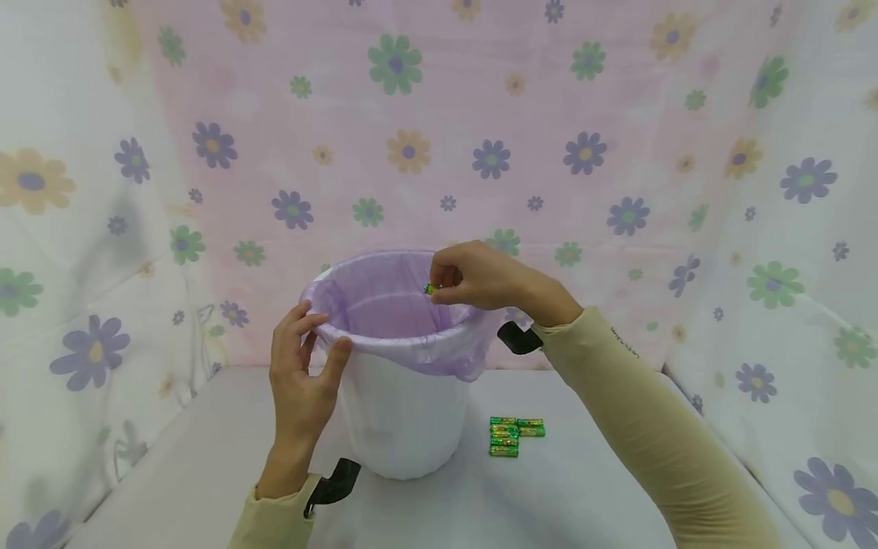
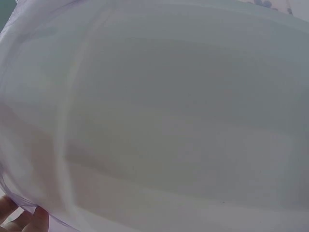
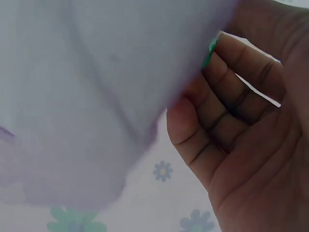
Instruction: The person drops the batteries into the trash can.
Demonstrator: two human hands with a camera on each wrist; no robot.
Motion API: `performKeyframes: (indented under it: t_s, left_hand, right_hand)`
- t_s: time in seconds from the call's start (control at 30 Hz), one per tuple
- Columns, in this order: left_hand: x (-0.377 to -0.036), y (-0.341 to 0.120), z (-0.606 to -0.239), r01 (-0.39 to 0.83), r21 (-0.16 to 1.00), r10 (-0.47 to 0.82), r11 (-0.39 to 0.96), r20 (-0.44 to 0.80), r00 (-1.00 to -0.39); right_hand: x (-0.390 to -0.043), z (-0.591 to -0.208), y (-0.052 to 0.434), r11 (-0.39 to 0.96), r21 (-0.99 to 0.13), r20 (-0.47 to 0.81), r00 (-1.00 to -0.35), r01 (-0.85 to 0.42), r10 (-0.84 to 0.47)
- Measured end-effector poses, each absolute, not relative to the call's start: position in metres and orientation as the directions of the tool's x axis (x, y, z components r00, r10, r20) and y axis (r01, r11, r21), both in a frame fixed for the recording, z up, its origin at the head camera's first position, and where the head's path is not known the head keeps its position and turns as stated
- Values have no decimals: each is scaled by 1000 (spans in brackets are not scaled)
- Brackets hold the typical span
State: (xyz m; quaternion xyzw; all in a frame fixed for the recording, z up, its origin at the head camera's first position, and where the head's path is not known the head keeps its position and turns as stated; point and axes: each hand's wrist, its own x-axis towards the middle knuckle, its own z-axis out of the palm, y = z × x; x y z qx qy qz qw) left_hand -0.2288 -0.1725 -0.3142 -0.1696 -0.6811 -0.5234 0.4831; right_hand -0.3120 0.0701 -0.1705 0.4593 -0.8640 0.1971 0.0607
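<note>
A white bin [image 1: 401,415] lined with a lilac bag [image 1: 391,305] stands on the table. My left hand [image 1: 302,366] grips the bag's near-left rim between thumb and fingers. My right hand [image 1: 473,276] hovers over the bin's mouth and pinches a small green battery [image 1: 430,288] by its end. In the right wrist view the curled fingers [image 3: 227,101] press close to the bag [image 3: 96,96], with a sliver of green battery [image 3: 210,50] showing. The left wrist view is filled by the bin's wall [image 2: 169,116], with fingertips [image 2: 24,220] at the bottom left.
Several green batteries [image 1: 514,435] lie in a small pile on the table to the right of the bin. A floral cloth [image 1: 480,137] hangs behind and at both sides. The grey table [image 1: 569,496] stretches toward me.
</note>
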Motion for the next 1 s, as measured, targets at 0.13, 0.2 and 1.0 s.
performKeyframes:
  t_s: [0.13,0.2,1.0]
  left_hand:
    - [-231,-173,-319,731,554,-280,399,833,-478]
    - [-230,-173,-319,730,552,-277,402,834,-478]
    - [-210,-162,-294,736,552,-271,393,834,-481]
  right_hand:
    - [-321,-177,61,504,-326,253,-587,-800,-769]
    - [-325,-180,58,512,-339,238,-599,-789,-765]
    - [-346,-196,41,561,-347,187,-641,-752,-744]
